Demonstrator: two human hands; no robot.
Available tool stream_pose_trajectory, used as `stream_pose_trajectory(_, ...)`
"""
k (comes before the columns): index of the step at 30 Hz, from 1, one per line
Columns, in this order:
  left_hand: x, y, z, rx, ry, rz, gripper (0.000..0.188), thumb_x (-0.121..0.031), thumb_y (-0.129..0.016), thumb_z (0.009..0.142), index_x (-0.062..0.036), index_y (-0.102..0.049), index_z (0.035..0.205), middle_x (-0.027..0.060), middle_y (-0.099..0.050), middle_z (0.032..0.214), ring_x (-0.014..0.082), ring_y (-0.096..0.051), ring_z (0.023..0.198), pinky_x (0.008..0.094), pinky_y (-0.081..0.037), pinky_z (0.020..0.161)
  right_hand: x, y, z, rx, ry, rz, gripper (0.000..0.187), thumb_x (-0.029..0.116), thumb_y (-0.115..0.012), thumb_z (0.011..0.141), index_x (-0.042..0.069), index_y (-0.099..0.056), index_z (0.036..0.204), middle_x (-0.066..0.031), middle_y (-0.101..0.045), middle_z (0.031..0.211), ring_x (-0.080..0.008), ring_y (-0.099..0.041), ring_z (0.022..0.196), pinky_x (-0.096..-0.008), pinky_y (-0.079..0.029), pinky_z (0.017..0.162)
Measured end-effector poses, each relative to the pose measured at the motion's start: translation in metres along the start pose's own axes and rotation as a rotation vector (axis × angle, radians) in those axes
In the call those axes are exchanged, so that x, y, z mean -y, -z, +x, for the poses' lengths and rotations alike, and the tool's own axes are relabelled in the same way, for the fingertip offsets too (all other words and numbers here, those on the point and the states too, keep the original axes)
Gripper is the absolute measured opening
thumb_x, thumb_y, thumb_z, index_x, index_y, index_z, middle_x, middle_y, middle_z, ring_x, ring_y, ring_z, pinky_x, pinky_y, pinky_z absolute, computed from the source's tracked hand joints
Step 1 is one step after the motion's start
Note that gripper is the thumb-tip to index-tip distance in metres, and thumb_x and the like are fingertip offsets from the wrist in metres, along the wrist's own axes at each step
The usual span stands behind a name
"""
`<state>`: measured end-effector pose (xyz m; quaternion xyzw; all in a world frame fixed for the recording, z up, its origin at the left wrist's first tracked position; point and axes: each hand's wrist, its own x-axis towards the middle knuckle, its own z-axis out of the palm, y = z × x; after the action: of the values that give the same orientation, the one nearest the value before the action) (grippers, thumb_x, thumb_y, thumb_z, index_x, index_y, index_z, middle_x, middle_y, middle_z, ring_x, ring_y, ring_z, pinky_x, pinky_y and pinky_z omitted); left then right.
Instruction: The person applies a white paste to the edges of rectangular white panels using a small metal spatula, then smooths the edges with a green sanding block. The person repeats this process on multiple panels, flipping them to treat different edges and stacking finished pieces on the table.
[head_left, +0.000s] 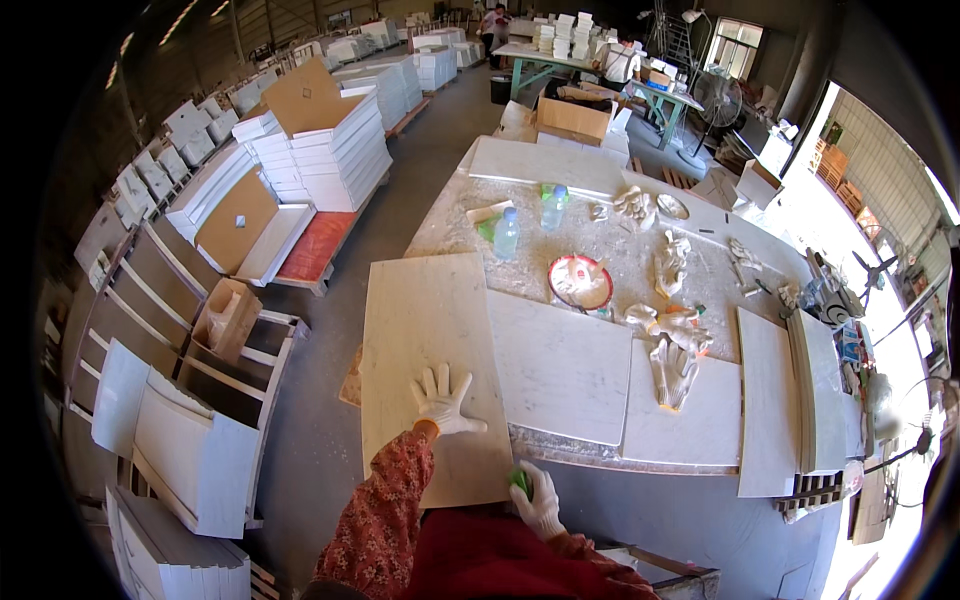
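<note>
an open brown cardboard box stands at the far end of the worktable. a smaller open carton, tan with pale wrapping inside, sits on the shelving at the left. another open box, white inside, stands at the right near the fan. no signs or screens show.

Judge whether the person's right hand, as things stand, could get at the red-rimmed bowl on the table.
Probably not without leaning in. The right hand grips something green at the near edge of the beige slab, while the red-rimmed bowl sits far across the table, beyond a white slab. Nothing upright blocks the way.
</note>
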<state>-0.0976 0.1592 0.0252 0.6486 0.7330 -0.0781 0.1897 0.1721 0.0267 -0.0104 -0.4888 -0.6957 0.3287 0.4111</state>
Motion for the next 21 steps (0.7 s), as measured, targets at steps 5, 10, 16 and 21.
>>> stream_pose_trajectory(5, -0.01, 0.01, 0.001, 0.032, -0.017, 0.013, 0.131, -0.088, -0.066, 0.061, -0.0288, -0.012, 0.165, 0.0247, 0.001, 0.169, 0.0535, 0.003, 0.152, 0.0756, 0.003, 0.113, 0.003, -0.003, 0.013, -0.06, 0.005, -0.124, 0.049, 0.029, -0.075, 0.087, 0.012, -0.06, 0.13, -0.018, -0.064, 0.103, -0.039, -0.062, 0.09, -0.0506, -0.051, 0.08)
stream_pose_trajectory(10, -0.009, 0.009, -0.003, -0.019, -0.019, 0.035, 0.127, -0.087, -0.066, 0.063, -0.0293, -0.015, 0.164, 0.0231, -0.001, 0.169, 0.0527, 0.001, 0.152, 0.0749, 0.001, 0.114, 0.011, -0.013, 0.047, -0.069, -0.033, -0.08, 0.05, 0.028, -0.073, 0.088, 0.009, -0.058, 0.131, -0.0224, -0.064, 0.107, -0.0443, -0.061, 0.095, -0.0526, -0.051, 0.083)
stream_pose_trajectory(16, -0.011, 0.01, 0.004, -0.039, -0.038, 0.026, 0.125, -0.087, -0.066, 0.064, -0.0304, -0.017, 0.164, 0.0218, -0.004, 0.169, 0.0526, -0.002, 0.152, 0.0746, 0.0, 0.114, 0.005, 0.011, -0.009, -0.014, 0.049, -0.102, 0.049, 0.023, -0.073, 0.086, 0.008, -0.059, 0.131, -0.0212, -0.065, 0.106, -0.0419, -0.062, 0.097, -0.0491, -0.052, 0.086)
stream_pose_trajectory(21, -0.003, 0.004, -0.01, -0.104, -0.035, -0.008, 0.124, -0.083, -0.069, 0.063, -0.0292, -0.022, 0.163, 0.0221, -0.007, 0.169, 0.0525, -0.003, 0.152, 0.0743, -0.001, 0.114, 0.011, -0.022, 0.057, -0.036, 0.026, -0.089, 0.044, 0.02, -0.068, 0.09, 0.005, -0.059, 0.13, -0.0197, -0.064, 0.121, -0.0401, -0.061, 0.108, -0.0478, -0.048, 0.096)
